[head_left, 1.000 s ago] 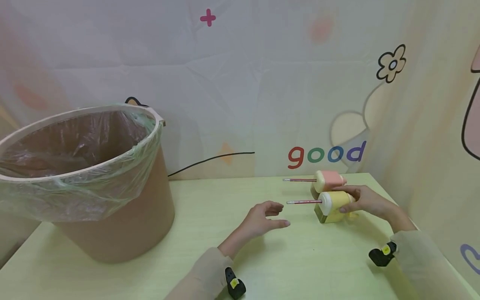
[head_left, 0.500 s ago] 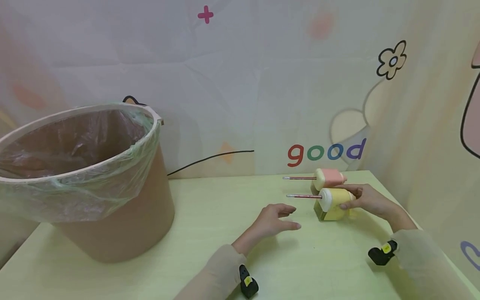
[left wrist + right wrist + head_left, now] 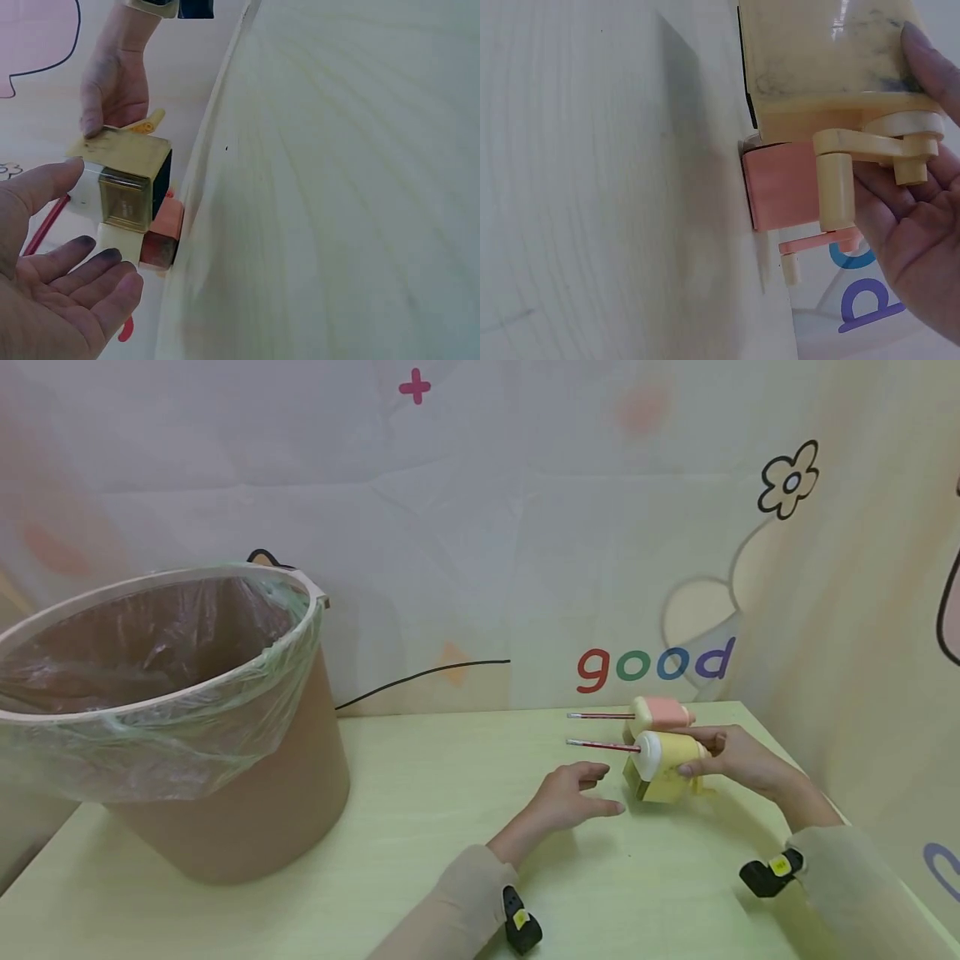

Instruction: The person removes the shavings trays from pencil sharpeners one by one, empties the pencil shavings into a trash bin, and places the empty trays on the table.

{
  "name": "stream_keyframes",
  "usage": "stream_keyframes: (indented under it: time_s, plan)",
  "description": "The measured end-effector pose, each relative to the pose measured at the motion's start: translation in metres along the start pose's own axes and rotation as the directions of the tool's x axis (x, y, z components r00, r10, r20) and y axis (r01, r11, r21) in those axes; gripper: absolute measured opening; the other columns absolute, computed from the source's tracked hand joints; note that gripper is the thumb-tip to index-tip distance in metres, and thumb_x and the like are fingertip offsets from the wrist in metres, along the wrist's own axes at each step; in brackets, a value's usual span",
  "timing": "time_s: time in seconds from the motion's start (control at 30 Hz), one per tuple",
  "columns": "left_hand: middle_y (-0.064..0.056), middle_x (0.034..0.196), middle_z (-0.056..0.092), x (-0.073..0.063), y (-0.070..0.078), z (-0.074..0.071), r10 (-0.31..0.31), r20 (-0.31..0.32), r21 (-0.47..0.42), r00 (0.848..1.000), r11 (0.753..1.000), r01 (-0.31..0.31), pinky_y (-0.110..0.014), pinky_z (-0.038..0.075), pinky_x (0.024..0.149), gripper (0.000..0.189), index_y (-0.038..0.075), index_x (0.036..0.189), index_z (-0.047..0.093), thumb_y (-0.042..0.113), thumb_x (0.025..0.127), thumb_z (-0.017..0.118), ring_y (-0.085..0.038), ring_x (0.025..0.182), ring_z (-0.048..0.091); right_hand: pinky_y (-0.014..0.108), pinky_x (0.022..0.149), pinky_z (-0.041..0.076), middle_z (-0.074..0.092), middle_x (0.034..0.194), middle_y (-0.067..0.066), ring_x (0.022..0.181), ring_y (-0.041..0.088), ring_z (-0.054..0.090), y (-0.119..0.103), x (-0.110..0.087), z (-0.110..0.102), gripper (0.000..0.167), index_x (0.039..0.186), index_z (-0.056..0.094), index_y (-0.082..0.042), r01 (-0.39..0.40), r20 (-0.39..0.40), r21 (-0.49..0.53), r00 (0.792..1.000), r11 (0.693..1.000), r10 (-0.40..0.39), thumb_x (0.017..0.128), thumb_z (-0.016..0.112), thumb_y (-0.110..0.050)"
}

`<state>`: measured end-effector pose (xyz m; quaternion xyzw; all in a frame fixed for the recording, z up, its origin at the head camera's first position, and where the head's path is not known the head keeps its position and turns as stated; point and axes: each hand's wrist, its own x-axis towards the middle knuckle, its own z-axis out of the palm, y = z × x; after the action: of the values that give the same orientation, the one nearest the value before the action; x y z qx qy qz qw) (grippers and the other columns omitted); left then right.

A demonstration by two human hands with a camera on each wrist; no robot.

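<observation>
A yellow crank pencil sharpener is in my right hand, gripped by its body from the crank end. It is tilted, and in the right wrist view its base is off the table. A red pencil sticks out of its white front. The crank handle hangs below the body in the right wrist view. In the left wrist view a see-through drawer faces my left hand. That hand holds nothing, its fingers spread just left of the sharpener. Behind stands a pink pencil sharpener with another pencil in it.
A large brown bin with a clear plastic liner stands on the left of the pale table. A printed cloth hangs right behind the table, and continues along its right side.
My left hand has moved right, closer to the yellow sharpener. My right hand has raised and tilted that sharpener, its pencil end turning upward. The pink sharpener has stayed put.
</observation>
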<state>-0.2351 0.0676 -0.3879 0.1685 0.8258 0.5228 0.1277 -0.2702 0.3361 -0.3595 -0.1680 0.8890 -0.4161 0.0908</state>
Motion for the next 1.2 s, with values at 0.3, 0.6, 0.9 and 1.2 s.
stream_keyframes:
  time_s: [0.3,0.6,0.9,1.2]
  plan:
    - [-0.004,0.123,0.057,0.005,0.005,0.010,-0.005,-0.055,-0.052,0.998,0.999,0.002,-0.026,0.046,0.090,0.056,0.008,0.123,0.055,0.021,0.073,0.076,-0.018,0.112,0.055,0.032,0.081,0.045,0.063,0.103,0.011,0.089,0.010,0.057,-0.016,-0.007,0.001,0.062,0.127,0.043,0.012,0.010,0.009,0.048,1.000,0.999,-0.011,0.077,0.071,-0.013]
    - [-0.002,0.121,0.059,0.013,0.008,0.020,0.025,-0.097,-0.070,0.995,0.997,-0.032,-0.023,0.047,0.086,0.056,0.011,0.121,0.058,0.019,0.070,0.079,-0.020,0.108,0.057,0.030,0.080,0.047,0.065,0.098,0.000,0.086,0.012,0.060,-0.021,-0.008,0.004,0.062,0.127,0.042,0.014,0.025,0.028,0.073,0.999,0.997,-0.027,0.078,0.070,-0.011]
    - [0.003,0.111,0.063,0.016,0.009,0.021,0.025,-0.128,-0.063,0.991,0.997,-0.033,-0.021,0.047,0.083,0.050,0.015,0.113,0.061,0.018,0.067,0.081,-0.012,0.100,0.060,0.030,0.079,0.047,0.064,0.100,0.001,0.087,0.011,0.059,-0.026,-0.006,0.008,0.059,0.125,0.044,0.013,0.053,0.029,0.066,0.998,0.996,-0.055,0.078,0.070,-0.010]
    - [0.004,0.098,0.066,0.015,0.008,0.021,0.049,-0.130,-0.121,0.990,0.990,-0.065,-0.019,0.048,0.080,0.046,0.018,0.106,0.060,0.012,0.066,0.082,-0.007,0.087,0.062,0.028,0.077,0.049,0.062,0.100,0.007,0.086,0.013,0.057,-0.027,-0.002,0.009,0.057,0.124,0.046,0.013,0.041,0.061,0.050,0.997,0.998,-0.044,0.078,0.070,-0.011]
